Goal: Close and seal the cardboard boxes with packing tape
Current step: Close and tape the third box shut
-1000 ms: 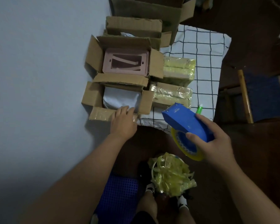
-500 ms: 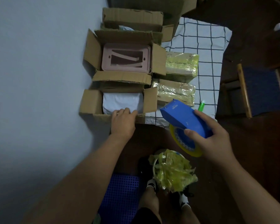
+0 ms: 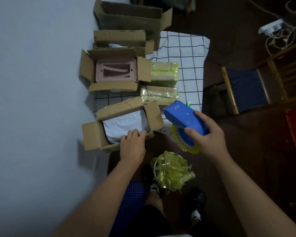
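Note:
An open cardboard box (image 3: 92,135) with a white packet (image 3: 125,124) inside lies nearest me, its flaps spread. My left hand (image 3: 132,147) grips the box's near edge, fingers curled over into the opening. To the right, my right hand (image 3: 205,134) holds a blue tape dispenser (image 3: 181,117) with a yellow tape roll (image 3: 186,144) under it, hovering beside the box. Behind stands a second open box (image 3: 143,69) holding a pink tray (image 3: 116,71). Two boxes wrapped in yellow tape (image 3: 164,72) (image 3: 159,94) lie right of it.
A checked white cloth (image 3: 186,48) covers the surface under the boxes. More open cartons (image 3: 126,17) stand at the back. A bin of crumpled yellow tape scraps (image 3: 173,171) sits by my feet. A wooden chair with a blue seat (image 3: 246,88) stands right, a grey wall left.
The nearest box has been pulled toward me and turned, leaving a gap of cloth between it and the pink-tray box. My left hand stayed on its near edge; the dispenser barely shifted.

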